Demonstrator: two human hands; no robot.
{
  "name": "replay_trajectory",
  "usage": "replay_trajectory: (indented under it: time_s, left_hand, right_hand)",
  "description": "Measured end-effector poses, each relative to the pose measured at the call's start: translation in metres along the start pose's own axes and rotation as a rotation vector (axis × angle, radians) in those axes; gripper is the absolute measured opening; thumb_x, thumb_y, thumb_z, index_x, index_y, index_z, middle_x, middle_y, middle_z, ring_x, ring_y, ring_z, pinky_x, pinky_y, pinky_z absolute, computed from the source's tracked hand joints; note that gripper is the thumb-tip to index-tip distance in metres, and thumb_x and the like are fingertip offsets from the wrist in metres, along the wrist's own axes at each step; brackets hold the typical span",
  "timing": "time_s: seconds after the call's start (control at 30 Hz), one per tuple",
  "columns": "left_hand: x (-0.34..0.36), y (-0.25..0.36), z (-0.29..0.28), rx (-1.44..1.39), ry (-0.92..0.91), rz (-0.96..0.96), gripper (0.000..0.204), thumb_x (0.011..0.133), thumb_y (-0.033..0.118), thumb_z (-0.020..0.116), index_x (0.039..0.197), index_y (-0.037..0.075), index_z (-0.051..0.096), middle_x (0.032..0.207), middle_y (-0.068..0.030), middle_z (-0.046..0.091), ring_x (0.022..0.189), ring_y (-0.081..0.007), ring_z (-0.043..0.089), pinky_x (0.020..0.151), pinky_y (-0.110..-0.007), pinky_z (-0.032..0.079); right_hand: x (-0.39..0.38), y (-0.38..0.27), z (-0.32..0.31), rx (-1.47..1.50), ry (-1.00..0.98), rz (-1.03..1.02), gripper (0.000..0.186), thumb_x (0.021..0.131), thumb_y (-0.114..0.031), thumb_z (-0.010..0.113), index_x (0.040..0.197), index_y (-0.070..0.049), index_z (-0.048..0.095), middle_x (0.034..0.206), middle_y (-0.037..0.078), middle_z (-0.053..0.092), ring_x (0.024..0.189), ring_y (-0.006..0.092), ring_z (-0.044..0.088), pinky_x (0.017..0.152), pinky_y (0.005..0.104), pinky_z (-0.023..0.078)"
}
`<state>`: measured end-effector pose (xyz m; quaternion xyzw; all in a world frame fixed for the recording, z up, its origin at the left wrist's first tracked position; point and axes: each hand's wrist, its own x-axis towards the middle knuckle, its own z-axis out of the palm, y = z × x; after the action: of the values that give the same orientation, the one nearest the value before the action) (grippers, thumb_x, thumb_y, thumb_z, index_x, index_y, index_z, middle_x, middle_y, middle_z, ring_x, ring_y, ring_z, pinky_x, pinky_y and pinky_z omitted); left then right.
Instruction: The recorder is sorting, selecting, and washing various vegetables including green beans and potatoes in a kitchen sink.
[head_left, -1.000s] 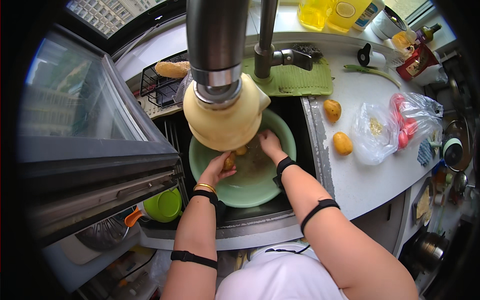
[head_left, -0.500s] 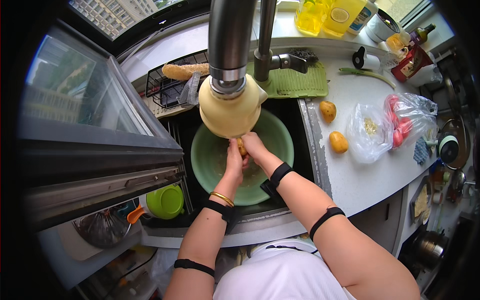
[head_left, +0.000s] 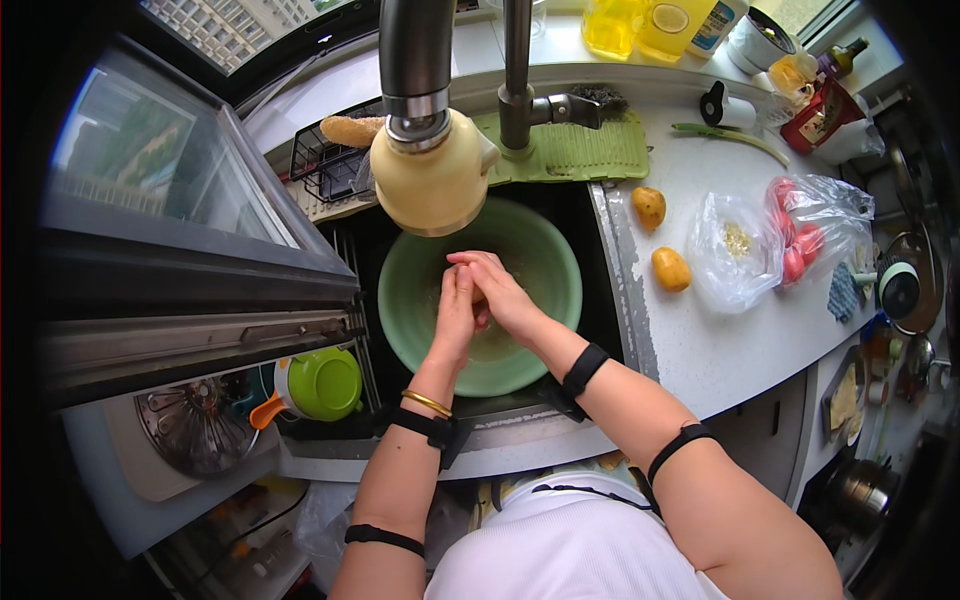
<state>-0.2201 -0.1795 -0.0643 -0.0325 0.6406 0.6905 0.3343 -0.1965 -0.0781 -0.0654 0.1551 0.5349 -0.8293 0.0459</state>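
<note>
Over the green basin point(head_left: 400, 330) in the sink, my left hand point(head_left: 457, 310) and my right hand point(head_left: 503, 297) are closed together, palms facing, around a potato. Their fingers cover it almost wholly now. A pale yellow faucet head point(head_left: 430, 185) hangs just beyond my fingertips, apart from them. Shallow, cloudy water seems to lie in the basin. On the counter to the right rest two more potatoes, one farther point(head_left: 649, 208) and one nearer point(head_left: 670, 270).
A clear bag point(head_left: 735, 265) and a bag with red items point(head_left: 800, 240) lie on the right counter. Behind the sink are a green ribbed mat point(head_left: 570, 150) and a black wire rack point(head_left: 325, 165). An open window point(head_left: 180, 170) juts in from the left.
My hands have drawn slightly nearer, out from beneath the faucet head, and folded over the potato, which showed between my fingers before. The view has shifted a little.
</note>
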Motion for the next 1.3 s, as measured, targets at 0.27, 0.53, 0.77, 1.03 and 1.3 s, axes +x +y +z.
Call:
replay_trajectory:
  time_s: [0.27,0.53,0.77,1.03,1.3]
  left_hand:
    - [-0.006,-0.015,-0.016,0.056,0.164,-0.070,0.046,0.096,0.045,0.024,0.095,0.008,0.052,0.064,0.0004,0.047,0.045,-0.0049,0.038,0.039,-0.019,0.029]
    - [-0.018,-0.001,-0.018,0.070,-0.002,-0.080,0.035,0.094,0.041,0.034,0.112,0.014,0.047,0.064,0.0027,0.040,0.051,-0.0044,0.036,0.043,-0.018,0.030]
    - [-0.016,-0.018,-0.018,0.188,0.101,0.048,0.030,0.092,0.027,0.031,0.108,0.007,0.048,0.065,0.0016,0.043,0.052,-0.0067,0.039,0.044,-0.021,0.033]
    - [-0.036,-0.015,-0.027,-0.026,0.155,-0.034,0.028,0.088,0.013,0.036,0.109,0.000,0.049,0.064,0.0019,0.041,0.051,-0.0052,0.036,0.043,-0.020,0.030]
    - [-0.105,-0.023,-0.103,1.439,0.303,-0.131,0.044,0.085,0.029,0.053,0.111,-0.005,0.047,0.113,-0.0259,0.047,0.090,-0.0389,0.055,0.078,-0.046,0.045]
  right_hand:
    - [0.006,0.015,0.005,-0.172,-0.048,0.129,0.032,0.094,-0.031,0.042,0.109,-0.004,0.049,0.082,0.006,0.054,0.067,0.0133,0.055,0.054,0.0230,0.046]
    - [0.018,0.027,-0.004,-0.170,-0.031,-0.084,0.042,0.095,-0.036,0.032,0.091,-0.002,0.056,0.087,0.010,0.056,0.070,0.0175,0.057,0.062,0.0295,0.047]
    - [0.009,0.021,0.000,-0.427,0.003,-0.219,0.038,0.095,-0.029,0.035,0.087,0.000,0.058,0.087,0.010,0.056,0.078,0.0187,0.055,0.073,0.0309,0.044]
    - [0.017,0.024,0.001,-0.296,-0.121,-0.047,0.040,0.096,-0.031,0.033,0.088,-0.001,0.059,0.079,0.005,0.059,0.074,0.0149,0.055,0.071,0.0272,0.045]
    - [0.031,0.013,-0.034,-0.119,-0.084,0.617,0.049,0.083,-0.053,0.050,0.101,-0.008,0.057,0.098,0.007,0.055,0.091,0.0182,0.053,0.072,0.0340,0.051]
